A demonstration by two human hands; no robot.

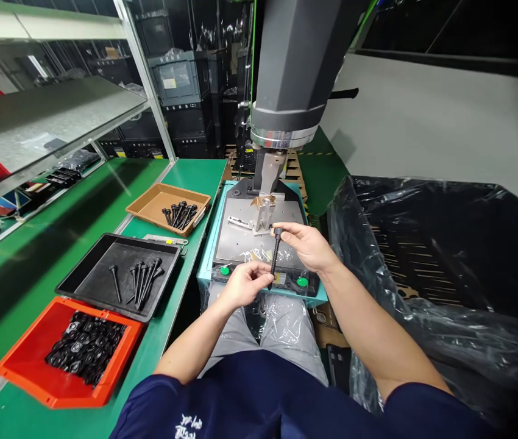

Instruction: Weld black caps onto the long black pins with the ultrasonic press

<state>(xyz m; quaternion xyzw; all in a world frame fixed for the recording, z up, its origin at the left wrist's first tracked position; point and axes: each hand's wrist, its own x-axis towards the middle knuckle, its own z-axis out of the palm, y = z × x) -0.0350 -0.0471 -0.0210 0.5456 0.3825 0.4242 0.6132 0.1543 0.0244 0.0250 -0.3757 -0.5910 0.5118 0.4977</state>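
A slim black ribbed rod with a wider head stands nearly upright in front of the machine, head uppermost. My right hand pinches it at the head between thumb and fingers. Lower down, the thumb and fingertips of my left hand close on its shaft near the bottom end. Just behind the rod, a small metal fixture sits on the machine's grey plate, under the press head. Both hands are above the machine's front edge, between two green buttons.
On the green bench to the left are a brown tray and a black tray, both with similar rods. A red bin holds small black parts. A plastic-lined black container stands close on the right.
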